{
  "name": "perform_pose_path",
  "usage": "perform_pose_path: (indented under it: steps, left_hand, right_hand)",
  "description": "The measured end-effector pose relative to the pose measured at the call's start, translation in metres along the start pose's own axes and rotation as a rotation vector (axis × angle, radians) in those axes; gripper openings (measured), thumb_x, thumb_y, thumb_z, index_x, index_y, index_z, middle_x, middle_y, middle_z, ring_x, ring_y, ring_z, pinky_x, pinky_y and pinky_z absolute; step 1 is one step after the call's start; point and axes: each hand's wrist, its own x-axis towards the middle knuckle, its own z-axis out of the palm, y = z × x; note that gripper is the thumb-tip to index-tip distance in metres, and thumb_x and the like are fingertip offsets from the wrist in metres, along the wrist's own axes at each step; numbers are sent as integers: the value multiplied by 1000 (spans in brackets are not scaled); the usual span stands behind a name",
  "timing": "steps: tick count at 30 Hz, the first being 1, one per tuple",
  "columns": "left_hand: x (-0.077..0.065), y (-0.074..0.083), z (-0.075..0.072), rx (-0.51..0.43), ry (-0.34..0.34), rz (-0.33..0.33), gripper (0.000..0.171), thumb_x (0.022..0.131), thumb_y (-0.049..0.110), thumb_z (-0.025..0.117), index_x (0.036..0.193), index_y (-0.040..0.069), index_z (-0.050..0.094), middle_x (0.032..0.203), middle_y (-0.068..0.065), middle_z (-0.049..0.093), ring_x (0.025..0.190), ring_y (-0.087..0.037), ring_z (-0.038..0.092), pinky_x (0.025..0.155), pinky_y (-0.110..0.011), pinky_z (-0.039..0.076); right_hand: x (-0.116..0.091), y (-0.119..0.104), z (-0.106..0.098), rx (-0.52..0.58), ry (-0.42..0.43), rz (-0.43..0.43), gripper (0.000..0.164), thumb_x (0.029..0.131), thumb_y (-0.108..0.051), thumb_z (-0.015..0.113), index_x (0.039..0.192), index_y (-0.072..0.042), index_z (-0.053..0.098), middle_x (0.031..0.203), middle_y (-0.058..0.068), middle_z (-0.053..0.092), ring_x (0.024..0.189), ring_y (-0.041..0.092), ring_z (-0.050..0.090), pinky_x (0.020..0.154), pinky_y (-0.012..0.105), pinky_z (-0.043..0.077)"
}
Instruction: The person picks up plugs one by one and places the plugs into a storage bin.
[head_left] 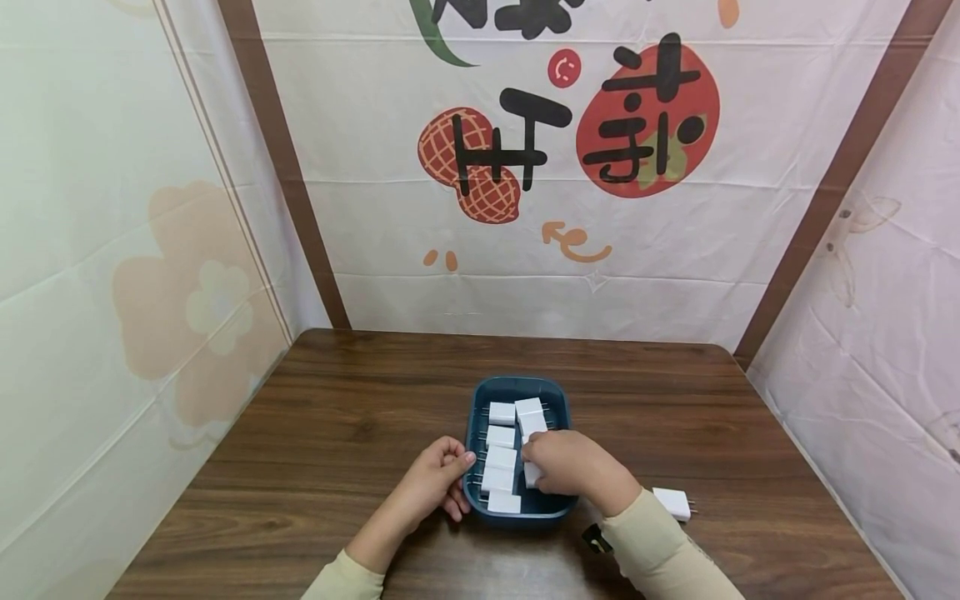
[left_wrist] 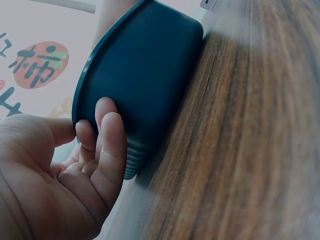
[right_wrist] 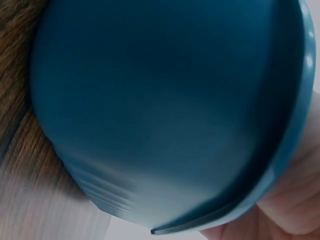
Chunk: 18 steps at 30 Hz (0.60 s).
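A dark blue plastic bin [head_left: 517, 521] stands on the table and holds white plug adapters [head_left: 504, 503] in two columns, prongs pointing to the sides. At its left rim my left hand [head_left: 438, 479] pinches the edge between thumb and fingers; the left wrist view shows the other fingers of this hand [left_wrist: 82, 165] against the outer wall. My right hand [head_left: 573, 467] reaches over the right rim and grips a white plug adapter [head_left: 532, 475] in the right column. In the right wrist view the bin's wall [right_wrist: 160, 110] hides the right fingertips.
One more white plug adapter [head_left: 672, 503] lies on the brown wooden table [head_left: 360, 400], right of the bin near my right forearm. A small black item [head_left: 597, 538] shows beside the right sleeve. Printed fabric walls [head_left: 525, 300] enclose the table at the back and sides.
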Motion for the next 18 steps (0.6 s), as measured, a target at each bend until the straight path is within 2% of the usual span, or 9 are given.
perform_pose_path:
  steps: [13,18]
  left_hand:
    - [0,0,-1,-3,-3,0,25,107,24,57,110,2,45,68,-8,64,52,-18,64,43,-28,55]
    - [0,0,0,-3,-8,9,25,107,23,57,109,1,44,66,-8,63,51,-17,64,42,-28,55]
  right_hand:
    - [0,-7,1,-51,3,22,28,86,-24,83,111,-14,76,99,1,72,70,9,54,73,30,59]
    - [-1,-8,1,-75,24,13,25,84,-22,84,106,-14,76,94,0,71,67,8,53,67,28,56]
